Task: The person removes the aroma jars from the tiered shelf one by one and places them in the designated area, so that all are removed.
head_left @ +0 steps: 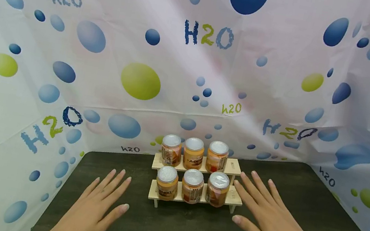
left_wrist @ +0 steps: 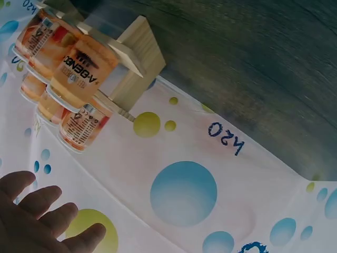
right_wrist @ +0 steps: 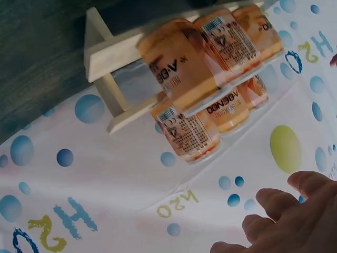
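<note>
Dark table [head_left: 303, 202], bubble-print backdrop [head_left: 146, 42]. Wooden rack [head_left: 235, 198] holding six jars [head_left: 192, 185]. Left hand [head_left: 94, 207], right hand [head_left: 270, 221] flat either side of rack, fingers spread, holding nothing.

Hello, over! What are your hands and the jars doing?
Left hand, right hand open, flat, holding nothing. Six jars upright on wooden rack. Nothing between.

The backdrop sheet [head_left: 110, 77] behind the wooden rack [head_left: 235, 167] carries "H2O" in large blue and green letters high above the rack, again to the rack's left and right, and small "h2o" just above and left of it. In the wrist views a jar [left_wrist: 87, 68] on the rack shows a label reading "A·BENCO"; the smaller print and barcodes on the jars are too fine to read
</note>
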`<action>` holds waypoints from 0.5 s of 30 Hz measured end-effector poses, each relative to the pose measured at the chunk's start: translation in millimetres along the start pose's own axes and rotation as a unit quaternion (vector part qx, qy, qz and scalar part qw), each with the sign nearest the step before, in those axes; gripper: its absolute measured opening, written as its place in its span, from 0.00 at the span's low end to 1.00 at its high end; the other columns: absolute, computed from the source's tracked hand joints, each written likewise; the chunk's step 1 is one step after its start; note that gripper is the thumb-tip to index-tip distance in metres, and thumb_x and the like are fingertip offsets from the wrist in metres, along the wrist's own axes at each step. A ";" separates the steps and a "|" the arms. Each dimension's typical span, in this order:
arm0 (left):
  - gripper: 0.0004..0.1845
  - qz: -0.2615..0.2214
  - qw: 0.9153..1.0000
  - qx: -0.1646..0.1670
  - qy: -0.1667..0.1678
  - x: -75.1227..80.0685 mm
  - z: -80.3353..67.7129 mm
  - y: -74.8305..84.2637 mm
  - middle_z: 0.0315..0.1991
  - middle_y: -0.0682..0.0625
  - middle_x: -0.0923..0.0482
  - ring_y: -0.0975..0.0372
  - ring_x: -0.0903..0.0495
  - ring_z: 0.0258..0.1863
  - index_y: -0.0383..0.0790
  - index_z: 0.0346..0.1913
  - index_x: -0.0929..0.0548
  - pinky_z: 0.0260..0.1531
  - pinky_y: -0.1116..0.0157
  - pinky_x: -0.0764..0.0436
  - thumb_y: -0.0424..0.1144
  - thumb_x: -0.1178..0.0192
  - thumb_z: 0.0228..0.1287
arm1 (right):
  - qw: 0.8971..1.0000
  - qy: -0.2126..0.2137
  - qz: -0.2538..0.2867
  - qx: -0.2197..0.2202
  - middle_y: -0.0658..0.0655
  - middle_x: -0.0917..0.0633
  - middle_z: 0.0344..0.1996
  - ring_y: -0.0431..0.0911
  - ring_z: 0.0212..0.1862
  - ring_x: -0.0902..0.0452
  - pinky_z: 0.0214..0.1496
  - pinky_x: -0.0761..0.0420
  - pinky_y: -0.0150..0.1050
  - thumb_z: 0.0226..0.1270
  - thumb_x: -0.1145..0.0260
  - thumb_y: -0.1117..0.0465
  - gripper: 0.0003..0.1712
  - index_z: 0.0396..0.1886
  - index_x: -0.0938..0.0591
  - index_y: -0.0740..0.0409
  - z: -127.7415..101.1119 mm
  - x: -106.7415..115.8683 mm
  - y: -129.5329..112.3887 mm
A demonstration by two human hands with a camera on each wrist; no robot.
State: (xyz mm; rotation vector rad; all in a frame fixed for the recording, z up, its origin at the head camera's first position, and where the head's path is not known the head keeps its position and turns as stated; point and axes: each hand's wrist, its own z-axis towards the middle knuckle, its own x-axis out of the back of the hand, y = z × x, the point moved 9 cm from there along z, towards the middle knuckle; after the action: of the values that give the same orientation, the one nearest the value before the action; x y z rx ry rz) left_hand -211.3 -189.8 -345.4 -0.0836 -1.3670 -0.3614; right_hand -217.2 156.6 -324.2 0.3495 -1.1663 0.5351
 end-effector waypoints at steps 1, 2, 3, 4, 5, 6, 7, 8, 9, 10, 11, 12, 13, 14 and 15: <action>0.32 -0.004 1.000 0.004 0.001 0.1 1.0 -0.1 0.72 0.61 0.56 0.58 0.54 0.72 0.62 0.70 0.48 0.68 0.69 0.77 0.67 0.65 0.65 | 1.000 -0.001 0.001 -0.003 0.47 0.57 0.73 0.49 0.74 0.67 0.72 0.76 0.40 0.64 0.48 0.37 0.42 0.72 0.54 0.40 1.6 0.3 0.2; 0.32 -0.009 1.000 0.009 0.002 0.3 1.9 -0.3 0.72 0.61 0.55 0.58 0.54 0.72 0.62 0.69 0.48 0.69 0.67 0.75 0.67 0.65 0.65 | 1.000 -0.001 0.000 -0.002 0.47 0.57 0.73 0.49 0.74 0.66 0.72 0.76 0.40 0.64 0.48 0.36 0.42 0.72 0.54 0.40 3.2 0.7 -0.2; 0.32 -0.017 1.000 0.013 0.003 0.6 2.9 -0.5 0.72 0.61 0.55 0.58 0.54 0.73 0.62 0.70 0.48 0.70 0.64 0.72 0.67 0.65 0.65 | 1.000 -0.001 0.000 -0.002 0.47 0.57 0.73 0.50 0.74 0.66 0.73 0.76 0.41 0.64 0.48 0.36 0.42 0.72 0.54 0.40 4.9 1.2 -0.7; 0.32 -0.027 1.000 0.017 0.002 0.8 3.9 -0.9 0.72 0.61 0.55 0.58 0.54 0.73 0.62 0.69 0.48 0.71 0.61 0.69 0.67 0.65 0.65 | 1.000 -0.002 0.003 -0.002 0.47 0.58 0.73 0.50 0.74 0.66 0.72 0.76 0.41 0.65 0.49 0.36 0.42 0.72 0.55 0.40 6.7 1.7 -0.9; 0.32 -0.038 0.999 0.020 0.002 1.1 5.0 -1.1 0.72 0.60 0.55 0.58 0.54 0.73 0.62 0.69 0.49 0.71 0.57 0.65 0.67 0.64 0.65 | 1.000 -0.002 0.004 -0.003 0.47 0.58 0.73 0.50 0.74 0.66 0.72 0.76 0.41 0.65 0.49 0.36 0.42 0.72 0.55 0.40 8.5 2.3 -1.1; 0.32 -0.049 0.999 0.021 0.005 1.8 6.4 -1.0 0.72 0.60 0.55 0.58 0.54 0.72 0.63 0.69 0.49 0.71 0.54 0.60 0.66 0.64 0.65 | 1.000 -0.002 0.007 -0.002 0.47 0.58 0.73 0.51 0.74 0.66 0.72 0.76 0.41 0.65 0.49 0.36 0.42 0.72 0.55 0.40 10.2 2.7 -1.4; 0.31 -0.061 0.998 0.022 0.007 2.4 7.8 -1.0 0.72 0.60 0.54 0.57 0.53 0.72 0.63 0.69 0.49 0.70 0.51 0.55 0.66 0.63 0.65 | 1.000 -0.001 0.011 -0.002 0.47 0.58 0.73 0.50 0.74 0.66 0.72 0.77 0.40 0.65 0.49 0.37 0.42 0.72 0.55 0.40 11.8 3.3 -1.5; 0.31 -0.073 0.997 0.022 0.008 2.7 9.4 -0.9 0.72 0.59 0.53 0.57 0.53 0.72 0.63 0.69 0.49 0.68 0.49 0.51 0.65 0.63 0.65 | 1.000 -0.002 0.014 -0.002 0.47 0.58 0.73 0.50 0.74 0.67 0.72 0.77 0.40 0.65 0.49 0.37 0.42 0.72 0.55 0.40 13.5 3.9 -1.4; 0.31 -0.085 0.996 0.023 0.010 2.9 11.2 -0.8 0.72 0.59 0.52 0.57 0.52 0.72 0.63 0.69 0.49 0.67 0.48 0.48 0.65 0.62 0.65 | 1.000 -0.001 0.018 -0.003 0.47 0.58 0.73 0.49 0.74 0.67 0.72 0.76 0.39 0.65 0.48 0.37 0.42 0.72 0.54 0.40 15.2 4.6 -1.0; 0.30 -0.098 0.995 0.025 0.009 2.7 12.9 -1.1 0.71 0.59 0.52 0.57 0.51 0.72 0.64 0.69 0.49 0.66 0.47 0.46 0.65 0.62 0.66 | 1.000 -0.001 0.022 -0.004 0.47 0.58 0.73 0.49 0.74 0.67 0.72 0.77 0.38 0.65 0.48 0.38 0.42 0.72 0.54 0.40 16.8 5.3 -0.4; 0.30 -0.111 0.993 0.028 0.008 2.1 14.7 -1.6 0.71 0.59 0.51 0.56 0.51 0.72 0.64 0.69 0.48 0.65 0.46 0.45 0.65 0.62 0.65 | 1.000 -0.001 0.024 -0.008 0.46 0.58 0.73 0.48 0.74 0.68 0.72 0.77 0.37 0.65 0.48 0.37 0.42 0.72 0.54 0.40 18.6 5.9 0.7; 0.31 -0.124 0.992 0.032 0.006 0.9 16.7 -2.6 0.71 0.59 0.51 0.56 0.50 0.72 0.64 0.69 0.48 0.64 0.45 0.44 0.65 0.63 0.65 | 1.000 -0.002 0.028 -0.011 0.46 0.57 0.73 0.48 0.74 0.67 0.72 0.77 0.36 0.65 0.48 0.37 0.42 0.72 0.54 0.40 20.2 6.1 1.7; 0.31 -0.135 0.990 0.039 0.000 -0.8 18.6 -4.0 0.71 0.59 0.50 0.56 0.50 0.72 0.65 0.69 0.48 0.64 0.44 0.44 0.66 0.63 0.65 | 0.999 -0.003 0.033 -0.016 0.45 0.57 0.73 0.47 0.74 0.67 0.72 0.77 0.35 0.65 0.48 0.37 0.41 0.72 0.54 0.40 21.9 6.3 3.2; 0.31 -0.144 0.989 0.044 -0.005 -2.6 20.7 -5.5 0.71 0.59 0.51 0.55 0.50 0.71 0.65 0.69 0.48 0.64 0.43 0.44 0.66 0.64 0.65 | 0.999 -0.006 0.037 -0.021 0.45 0.57 0.73 0.47 0.74 0.66 0.72 0.76 0.35 0.65 0.49 0.37 0.42 0.72 0.54 0.40 23.9 6.1 4.8; 0.31 -0.156 0.986 0.050 -0.009 -4.2 22.7 -6.9 0.71 0.58 0.50 0.55 0.50 0.71 0.64 0.69 0.48 0.63 0.43 0.44 0.67 0.64 0.65 | 0.999 -0.008 0.042 -0.026 0.44 0.56 0.73 0.47 0.74 0.65 0.72 0.76 0.34 0.65 0.49 0.37 0.42 0.72 0.54 0.40 25.7 6.0 6.2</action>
State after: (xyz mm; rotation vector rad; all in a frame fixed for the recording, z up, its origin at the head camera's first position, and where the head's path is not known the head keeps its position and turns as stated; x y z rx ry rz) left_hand -235.4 -189.5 -345.8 0.2132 -1.4152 -0.5550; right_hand -238.8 149.5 -309.3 0.2617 -1.2117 0.5748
